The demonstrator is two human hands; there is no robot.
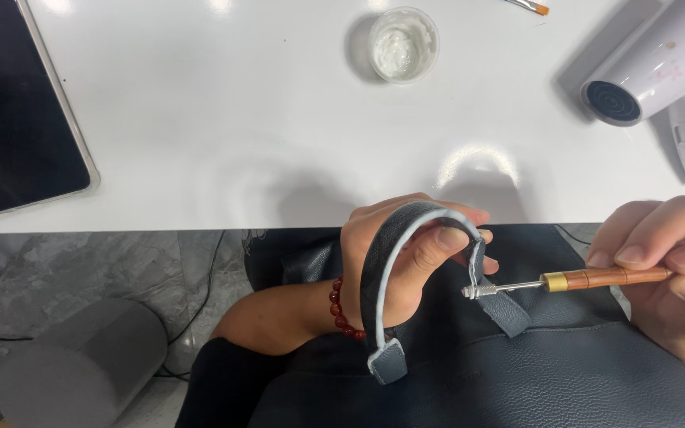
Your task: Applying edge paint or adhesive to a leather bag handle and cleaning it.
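Note:
My left hand [406, 254] grips the curved strap handle [386, 277] of a dark grey-blue leather bag [517, 380] that lies on my lap. The handle arches over my fingers, and its pale painted edge faces up. A red bead bracelet [341, 313] circles my left wrist. My right hand [667, 261] pinches a small tool with a wooden grip, a brass collar and a thin metal tip [564, 281]. The tip touches the handle's edge near its right end, just beside my left thumb.
A white table [239, 143] runs across the top. On it stand a small clear cup of white paste [403, 43], a white hair dryer [660, 75] at the right, a dark tablet [9, 111] at the left and a brush tip [533, 6]. A grey cylinder [81, 364] stands on the floor.

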